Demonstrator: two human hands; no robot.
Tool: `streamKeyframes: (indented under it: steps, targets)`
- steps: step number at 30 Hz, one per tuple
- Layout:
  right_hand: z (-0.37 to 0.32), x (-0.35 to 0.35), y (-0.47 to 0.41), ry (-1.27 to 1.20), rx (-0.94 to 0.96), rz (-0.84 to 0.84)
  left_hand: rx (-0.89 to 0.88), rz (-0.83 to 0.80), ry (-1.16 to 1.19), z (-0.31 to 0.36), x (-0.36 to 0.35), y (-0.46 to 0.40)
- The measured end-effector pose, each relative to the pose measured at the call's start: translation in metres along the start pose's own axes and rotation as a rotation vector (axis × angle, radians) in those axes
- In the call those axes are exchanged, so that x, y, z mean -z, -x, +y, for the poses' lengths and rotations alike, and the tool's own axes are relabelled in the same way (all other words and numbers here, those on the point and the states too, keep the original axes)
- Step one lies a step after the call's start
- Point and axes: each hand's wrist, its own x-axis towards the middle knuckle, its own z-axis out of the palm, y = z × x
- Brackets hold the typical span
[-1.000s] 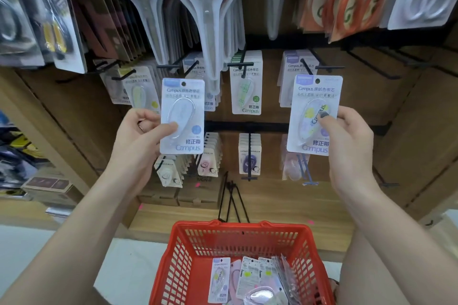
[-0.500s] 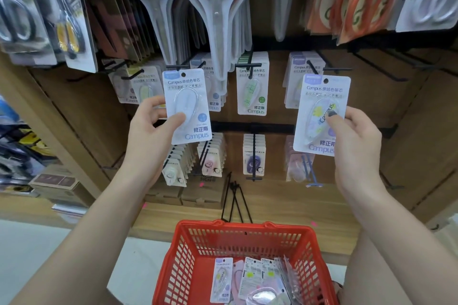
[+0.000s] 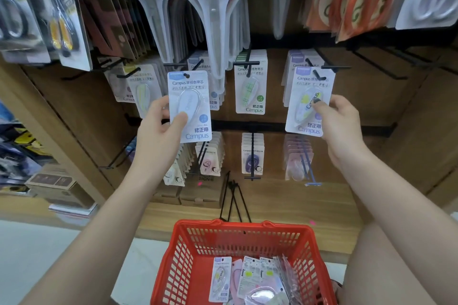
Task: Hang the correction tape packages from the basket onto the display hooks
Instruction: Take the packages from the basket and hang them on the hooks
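The left hand (image 3: 158, 129) pinches a blue-labelled correction tape package (image 3: 189, 106) by its lower edge, and the right hand (image 3: 340, 119) pinches a yellow-patterned correction tape package (image 3: 308, 101); both are raised to the upper row of display hooks (image 3: 319, 67). The step in hand appears to be threading. Each card's punched hole must next align with a hook tip, then slide back. More packages lie in the red basket (image 3: 188, 255).
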Motion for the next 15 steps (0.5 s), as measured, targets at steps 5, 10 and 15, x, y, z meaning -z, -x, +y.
streamKeyframes:
  steps: [5,10,15]
  targets:
    - [-0.001,-0.01,-0.025,0.021,-0.018,0.004,0.004,-0.006,-0.079,-0.01,-0.017,-0.024]
    - [0.003,-0.022,-0.054,0.135,-0.011,0.056,0.013,-0.072,-0.195,-0.019,-0.042,-0.06]
    - [0.014,-0.024,-0.073,0.272,-0.02,0.075,0.029,-0.051,-0.338,-0.026,-0.059,-0.084]
